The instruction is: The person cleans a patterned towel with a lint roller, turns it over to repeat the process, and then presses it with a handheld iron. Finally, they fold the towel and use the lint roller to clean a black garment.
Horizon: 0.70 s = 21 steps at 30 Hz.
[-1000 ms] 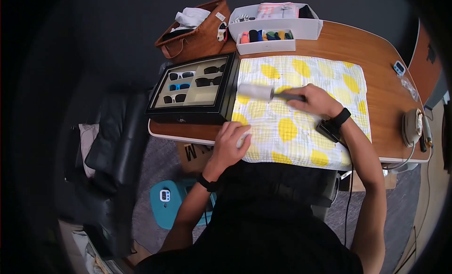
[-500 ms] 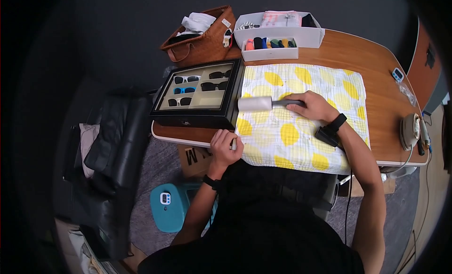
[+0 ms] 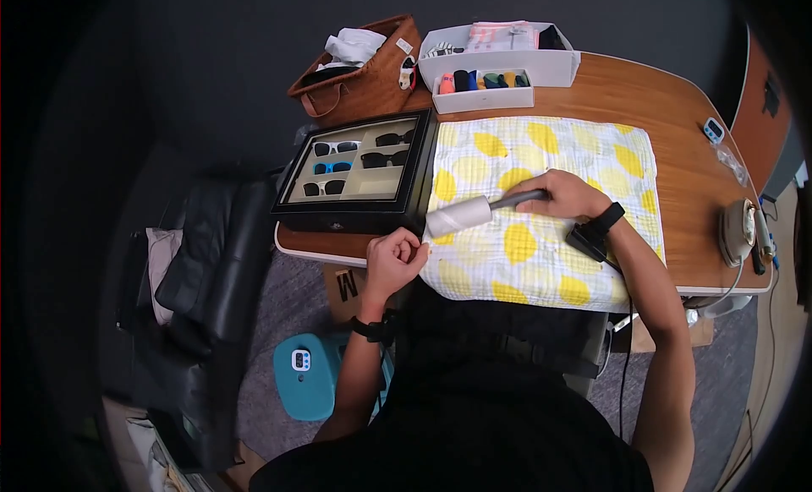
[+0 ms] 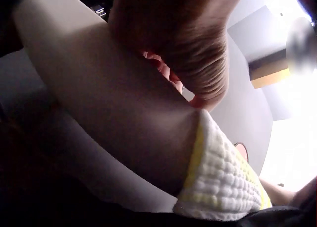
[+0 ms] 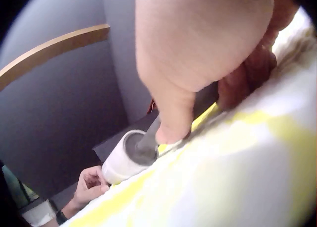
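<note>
A white quilted cloth with yellow lemons (image 3: pixel 541 238) lies flat over the table's near part. My right hand (image 3: pixel 565 195) grips the dark handle of a lint roller, whose white roll (image 3: pixel 459 217) rests on the cloth's left part, angled down toward the left hand. In the right wrist view the thumb lies along the handle beside the white roll (image 5: pixel 118 162). My left hand (image 3: pixel 394 262) pinches the cloth's near left corner at the table edge; the left wrist view shows the cloth (image 4: pixel 220 172) hanging from the thumb and finger of that hand (image 4: pixel 173 38).
Left of the cloth stands a black glasses case (image 3: pixel 351 166) with several sunglasses. Behind are a brown basket (image 3: pixel 372 86), a white box (image 3: pixel 550 68) and a smaller box of rolled items (image 3: pixel 484 100). At the right are a timer (image 3: pixel 714 130) and a corded appliance (image 3: pixel 737 230).
The roller's white end has tilted toward the near left corner. My left hand has shifted slightly left and its fingers now pinch the cloth's corner.
</note>
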Available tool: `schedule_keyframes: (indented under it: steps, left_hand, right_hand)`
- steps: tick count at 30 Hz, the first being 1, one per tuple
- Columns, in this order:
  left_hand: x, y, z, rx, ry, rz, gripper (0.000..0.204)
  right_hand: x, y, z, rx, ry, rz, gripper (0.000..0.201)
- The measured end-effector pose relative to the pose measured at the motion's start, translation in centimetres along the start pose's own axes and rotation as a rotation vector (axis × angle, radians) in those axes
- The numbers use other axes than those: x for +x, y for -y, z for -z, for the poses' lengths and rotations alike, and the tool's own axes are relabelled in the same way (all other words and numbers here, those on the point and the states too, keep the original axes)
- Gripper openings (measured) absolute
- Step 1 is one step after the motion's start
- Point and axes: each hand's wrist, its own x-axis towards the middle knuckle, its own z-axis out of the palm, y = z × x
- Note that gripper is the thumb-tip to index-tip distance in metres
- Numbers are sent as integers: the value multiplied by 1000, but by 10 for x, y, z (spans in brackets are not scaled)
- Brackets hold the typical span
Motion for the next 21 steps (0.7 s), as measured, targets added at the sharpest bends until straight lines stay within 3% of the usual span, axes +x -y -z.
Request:
schedule_keyframes:
  steps: [3, 5, 7, 9, 11, 13, 15, 16, 18, 19, 21]
  left_hand:
    - [-1, 1, -1, -15, 6, 19, 20]
    - [0, 3, -1, -24, 7, 36, 20]
    - [0, 3, 0, -30, 23, 36, 19]
    - [1, 5, 0, -49, 24, 36, 18]
    - [0, 4, 0, -68, 32, 33, 18]
    - [1, 0, 1, -61, 29, 47, 16]
    - [2, 2, 0, -68, 24, 46, 16]
    - [1, 3, 0, -73, 23, 49, 16]
    - [0, 2, 1, -74, 29, 57, 16]
    - [1, 1, 2, -74, 36, 59, 16]
    - [2, 2, 3, -74, 36, 63, 16]
  right_hand:
    - [3, 6, -3, -337, -110, -136, 41]
    - [1, 1, -2, -342, -92, -85, 42]
    - [-1, -2, -7, -200, -65, 112, 41]
    - [-1, 3, -1, -178, -6, 81, 41]
    - [-1, 18, 2, -242, -55, -240, 41]
    - [-4, 9, -3, -273, -118, -227, 41]
    - [-6, -6, -4, -219, -121, 6, 39]
    - [-5, -9, -5, -218, -120, 7, 39]
    - [-5, -8, -3, 6, -53, 218, 38]
    - [-6, -2, 0, 3, -52, 215, 38]
    - [-5, 11, 4, -79, -55, -97, 38]
